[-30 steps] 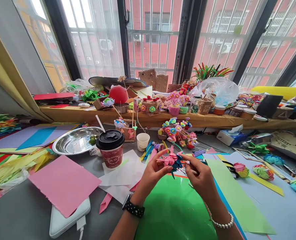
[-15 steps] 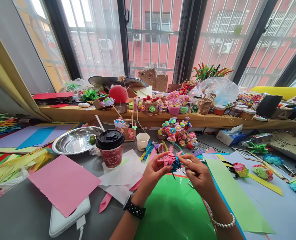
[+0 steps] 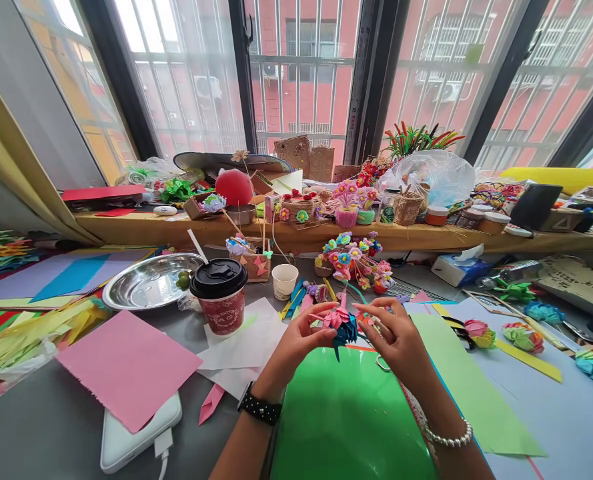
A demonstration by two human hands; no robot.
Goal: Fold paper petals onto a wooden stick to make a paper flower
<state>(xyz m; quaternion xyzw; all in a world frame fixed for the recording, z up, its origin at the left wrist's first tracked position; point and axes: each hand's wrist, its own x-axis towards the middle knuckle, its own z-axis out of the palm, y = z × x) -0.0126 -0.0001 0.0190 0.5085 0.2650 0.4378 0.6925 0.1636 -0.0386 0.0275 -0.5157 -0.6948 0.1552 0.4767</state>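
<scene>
A folded paper flower (image 3: 345, 324) with pink and dark blue petals is held up over a shiny green surface (image 3: 349, 413). My left hand (image 3: 303, 333), wearing a black dotted watch band, is closed on the flower's left side, thumb in front. On the other side, my right hand (image 3: 393, 330), with a beaded bracelet, has its curled fingers and thumb at the flower's right edge, seemingly pinching the petals. The exact contact there is partly hidden. Below the right fingers lies a small metal ring or handle (image 3: 382, 363), only partly visible.
At left stand a lidded red cup (image 3: 221, 313) with a straw, a steel plate (image 3: 119, 297) and a white paper cup (image 3: 285, 281). Pink paper (image 3: 129, 367) covers part of a white power bank (image 3: 116, 447). Green paper (image 3: 481, 387) and folded flowers (image 3: 481, 333) lie at right.
My right hand has opened its fingers from a tight grip and shifted slightly at the flower's right edge. The flower has turned a little in my left hand.
</scene>
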